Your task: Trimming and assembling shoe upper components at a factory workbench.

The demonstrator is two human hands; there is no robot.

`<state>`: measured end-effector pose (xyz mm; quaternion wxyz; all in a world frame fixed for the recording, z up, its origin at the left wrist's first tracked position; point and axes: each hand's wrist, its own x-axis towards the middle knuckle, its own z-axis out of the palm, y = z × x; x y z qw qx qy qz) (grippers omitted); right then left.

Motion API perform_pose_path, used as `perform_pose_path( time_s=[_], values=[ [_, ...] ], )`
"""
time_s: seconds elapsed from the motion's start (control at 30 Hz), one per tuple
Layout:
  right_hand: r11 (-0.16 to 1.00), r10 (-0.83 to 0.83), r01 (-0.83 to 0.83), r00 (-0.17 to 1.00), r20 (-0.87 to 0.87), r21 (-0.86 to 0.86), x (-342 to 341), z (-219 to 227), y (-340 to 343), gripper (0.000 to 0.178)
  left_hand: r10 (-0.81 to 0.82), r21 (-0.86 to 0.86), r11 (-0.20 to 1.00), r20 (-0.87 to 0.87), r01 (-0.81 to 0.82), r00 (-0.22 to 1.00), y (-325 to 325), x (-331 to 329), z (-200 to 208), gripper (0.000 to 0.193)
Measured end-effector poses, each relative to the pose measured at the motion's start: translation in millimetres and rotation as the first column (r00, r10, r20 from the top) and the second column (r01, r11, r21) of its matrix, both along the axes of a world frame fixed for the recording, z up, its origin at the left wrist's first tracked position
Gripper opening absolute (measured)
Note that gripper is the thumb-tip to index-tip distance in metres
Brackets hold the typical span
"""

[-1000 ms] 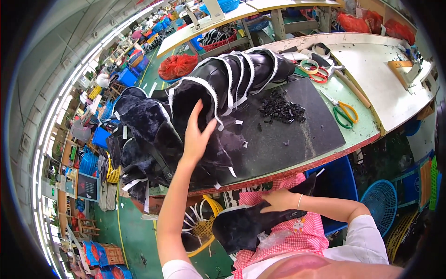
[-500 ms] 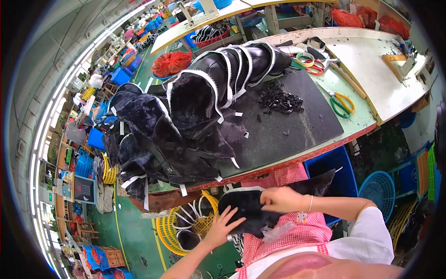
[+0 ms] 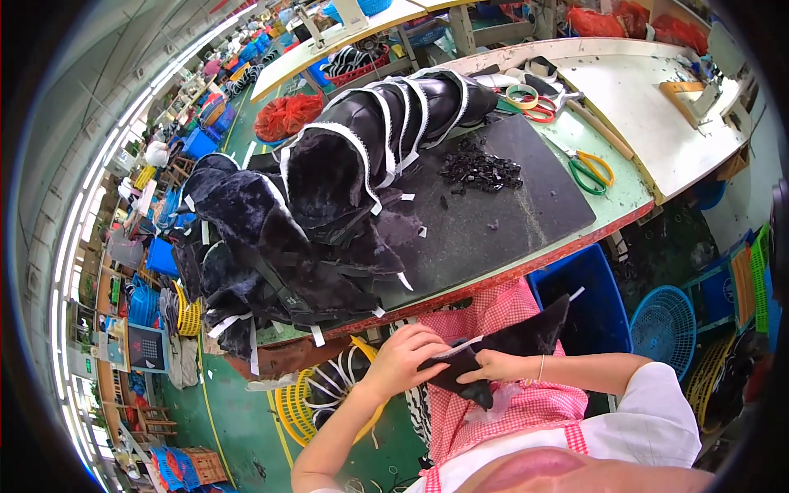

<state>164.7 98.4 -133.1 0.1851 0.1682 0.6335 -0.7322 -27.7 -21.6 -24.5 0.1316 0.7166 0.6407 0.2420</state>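
Observation:
Above my lap I hold a black plush-lined boot upper [image 3: 530, 330], folded, with a pale strip along its top edge. My left hand [image 3: 407, 360] has its fingers curled over the left end of that edge. Lower on the same piece, my right hand [image 3: 503, 367] is closed with the thumb lying along the dark material. The fold hides part of the piece. Beyond my hands, a heap of similar black plush pieces [image 3: 246, 215] with white tabs covers the table's left side. A row of black uppers with white zip edging [image 3: 385, 123] lies behind it.
On the black mat [image 3: 518, 222] lies a pile of small black parts [image 3: 483, 174]. Scissors with green and orange handles [image 3: 593, 171] and a tape roll [image 3: 523, 97] lie farther right. A blue bin [image 3: 604, 300] stands under the red table edge; a yellow basket [image 3: 293, 408] is at lower left.
My left hand has gone from spread flat on the piece to gripping its upper edge. The piece is now folded over, and my right hand has moved slightly lower. The whole view has shifted a little.

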Motion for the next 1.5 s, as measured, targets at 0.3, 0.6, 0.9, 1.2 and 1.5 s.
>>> perform_pose_path(
  time_s=[0.3,0.6,0.9,1.2,1.5],
  values=[
    [0.986,-0.155,0.146,0.982,-0.111,-0.086,15.2,-19.9,-31.6,0.045,0.047,-0.306,0.945,-0.227,-0.117,0.973,-14.2,60.0,0.0,0.031],
    [0.844,0.358,-0.116,0.848,-0.39,0.523,0.3,47.0,38.6,0.027,0.397,-0.41,0.867,0.226,-0.283,0.89,-16.2,47.8,-26.0,0.026],
    [0.276,0.105,0.663,0.699,-0.708,0.696,-93.4,74.2,204.0,0.016,0.446,-0.445,0.846,0.287,-0.294,0.848,-16.0,43.0,-27.9,0.039],
    [0.186,0.073,0.481,0.863,-0.5,0.857,-157.4,95.2,207.8,0.013,0.579,-0.598,0.768,0.493,-0.231,0.649,-20.4,26.6,-30.3,0.03],
    [0.672,-0.073,0.399,0.874,-0.48,0.624,-133.7,85.3,217.6,0.019,0.579,-0.606,0.779,0.6,-0.158,0.552,-23.6,21.3,-32.8,0.012]
  ],
)
